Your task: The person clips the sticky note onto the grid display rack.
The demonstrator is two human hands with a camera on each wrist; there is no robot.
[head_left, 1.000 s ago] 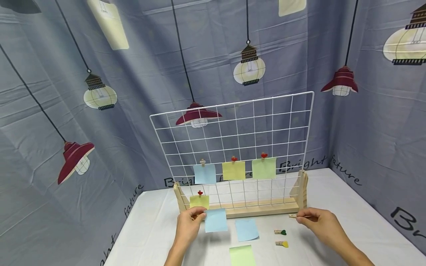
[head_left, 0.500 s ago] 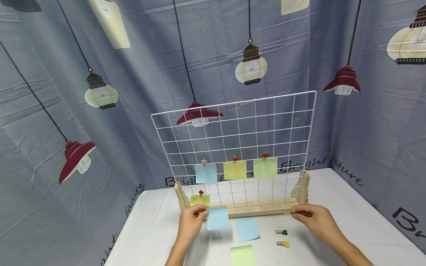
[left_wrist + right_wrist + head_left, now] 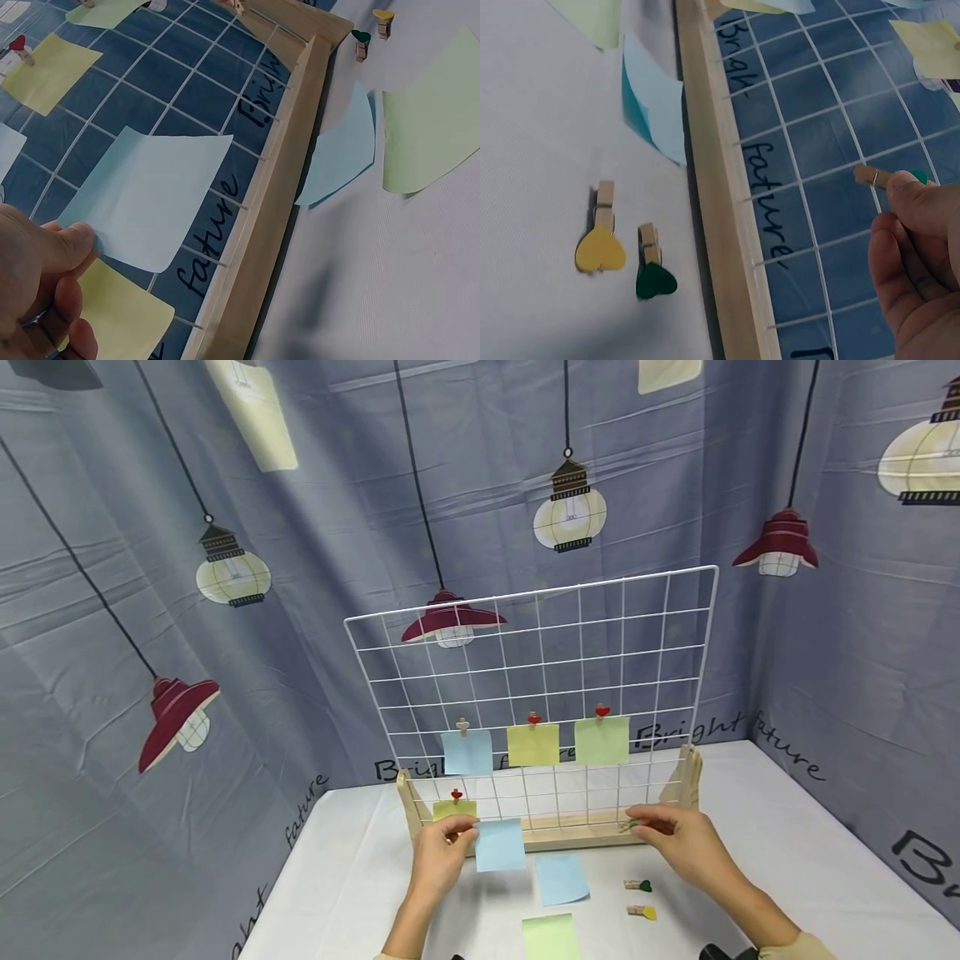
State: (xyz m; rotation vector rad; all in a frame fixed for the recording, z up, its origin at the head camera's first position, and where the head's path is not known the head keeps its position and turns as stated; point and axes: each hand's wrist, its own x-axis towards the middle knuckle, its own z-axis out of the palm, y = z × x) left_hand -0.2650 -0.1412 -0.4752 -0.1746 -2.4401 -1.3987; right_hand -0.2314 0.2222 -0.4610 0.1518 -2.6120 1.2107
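My left hand (image 3: 437,858) pinches a blue sticky note (image 3: 501,845) by its left edge, thumb in front. The note hangs before the lower left of a white wire grid (image 3: 537,592), beside a clipped yellow note (image 3: 124,315) that the hand partly covers. With thumb and fingers, my right hand (image 3: 690,846) pinches a small wooden clothespin (image 3: 871,177) with a green end mostly hidden by the thumb. That clothespin is in front of the grid's lower right; whether it touches the wire I cannot tell.
A wooden base (image 3: 577,837) carries the grid. Clipped higher are a blue note (image 3: 468,753), a yellow note (image 3: 533,746) and a green note (image 3: 602,742). On the white table lie another blue note (image 3: 562,878), a green note (image 3: 551,937), a green-heart clothespin (image 3: 657,279) and a yellow-heart clothespin (image 3: 601,249).
My right hand has moved left and up with its clothespin, from above the table to the grid's front. The left hand has raised the blue note slightly and shifted it right.
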